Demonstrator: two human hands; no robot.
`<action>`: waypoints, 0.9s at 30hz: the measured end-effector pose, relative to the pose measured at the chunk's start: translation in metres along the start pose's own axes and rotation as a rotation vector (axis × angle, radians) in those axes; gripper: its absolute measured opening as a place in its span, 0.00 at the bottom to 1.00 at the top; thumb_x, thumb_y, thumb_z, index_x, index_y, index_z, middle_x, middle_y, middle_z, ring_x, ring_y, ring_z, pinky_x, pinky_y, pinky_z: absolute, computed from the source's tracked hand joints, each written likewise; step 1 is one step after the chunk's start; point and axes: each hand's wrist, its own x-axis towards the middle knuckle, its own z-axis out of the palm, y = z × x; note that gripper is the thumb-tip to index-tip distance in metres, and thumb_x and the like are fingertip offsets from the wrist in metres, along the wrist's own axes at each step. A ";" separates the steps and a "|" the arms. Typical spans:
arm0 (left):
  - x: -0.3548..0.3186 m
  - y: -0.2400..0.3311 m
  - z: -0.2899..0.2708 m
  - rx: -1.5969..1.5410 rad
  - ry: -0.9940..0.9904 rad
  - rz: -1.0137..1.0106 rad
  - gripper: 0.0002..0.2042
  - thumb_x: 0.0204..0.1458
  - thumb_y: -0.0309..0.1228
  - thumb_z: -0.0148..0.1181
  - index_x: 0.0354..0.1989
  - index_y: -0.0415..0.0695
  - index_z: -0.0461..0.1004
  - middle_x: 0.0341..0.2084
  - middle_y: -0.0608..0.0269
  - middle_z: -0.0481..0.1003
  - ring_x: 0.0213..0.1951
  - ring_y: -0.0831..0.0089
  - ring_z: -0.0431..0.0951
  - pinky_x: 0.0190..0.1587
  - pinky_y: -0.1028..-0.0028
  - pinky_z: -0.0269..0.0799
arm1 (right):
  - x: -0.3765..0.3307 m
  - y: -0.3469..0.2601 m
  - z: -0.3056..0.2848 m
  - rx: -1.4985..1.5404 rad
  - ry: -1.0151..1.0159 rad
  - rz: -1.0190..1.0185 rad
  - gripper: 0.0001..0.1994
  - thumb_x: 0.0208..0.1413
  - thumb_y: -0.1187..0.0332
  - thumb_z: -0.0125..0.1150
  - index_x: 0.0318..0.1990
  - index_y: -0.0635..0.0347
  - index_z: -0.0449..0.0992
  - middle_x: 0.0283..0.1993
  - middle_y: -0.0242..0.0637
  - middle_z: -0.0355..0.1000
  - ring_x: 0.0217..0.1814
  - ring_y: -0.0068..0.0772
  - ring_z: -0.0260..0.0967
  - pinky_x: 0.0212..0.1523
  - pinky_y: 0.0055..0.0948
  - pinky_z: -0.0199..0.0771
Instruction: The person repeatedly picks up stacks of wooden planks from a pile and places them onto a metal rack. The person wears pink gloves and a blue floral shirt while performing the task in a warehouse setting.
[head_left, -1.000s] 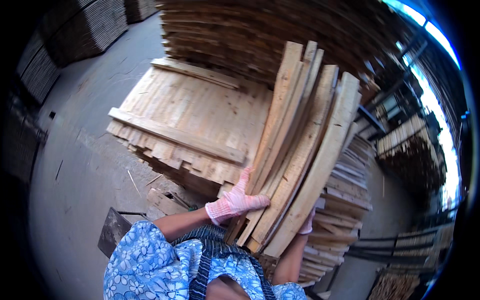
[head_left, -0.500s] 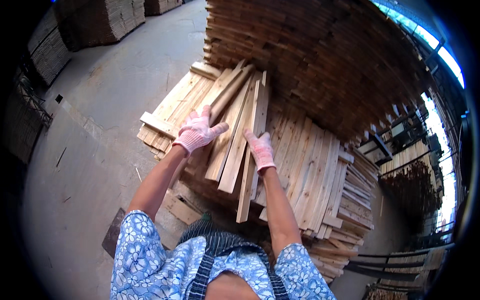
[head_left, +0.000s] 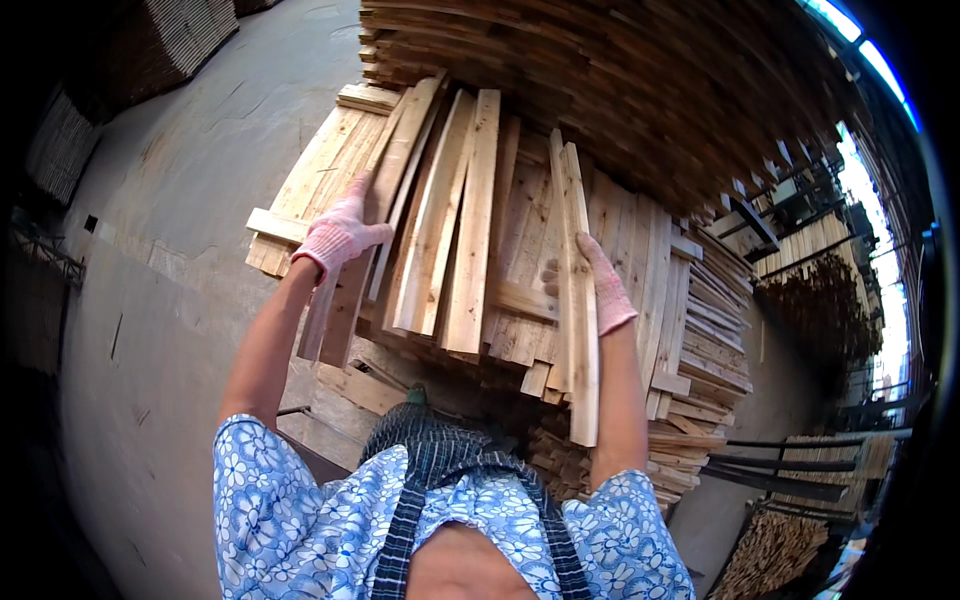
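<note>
Both my hands wear pink knit gloves. My left hand [head_left: 340, 232] rests on the left side of a fan of pale wooden slats [head_left: 455, 220] lying on top of a low stack of boards [head_left: 640, 250]; its fingers are laid on one slat that points toward me. My right hand [head_left: 600, 285] grips two thin slats [head_left: 575, 300] set on edge, their near ends sticking out past the stack's front. The slats in the middle lie loose and spread apart.
A tall pile of stacked timber [head_left: 600, 90] rises right behind the low stack. More wood stacks [head_left: 170, 40] stand at the far left across a bare concrete floor [head_left: 170, 300]. Bundles of slats and dark metal racks [head_left: 800, 470] crowd the right side.
The armful of slats I held upright against my body has been laid down onto the low stack. My hands have moved apart, spreading the slats, and the right now holds two separately.
</note>
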 end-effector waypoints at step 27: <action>0.045 -0.029 0.019 0.235 0.182 -0.098 0.39 0.53 0.41 0.56 0.76 0.51 0.52 0.60 0.42 0.73 0.59 0.50 0.75 0.62 0.63 0.68 | 0.005 -0.002 -0.157 -1.206 0.639 -0.526 0.34 0.58 0.58 0.61 0.74 0.38 0.59 0.41 0.64 0.70 0.45 0.64 0.73 0.48 0.53 0.75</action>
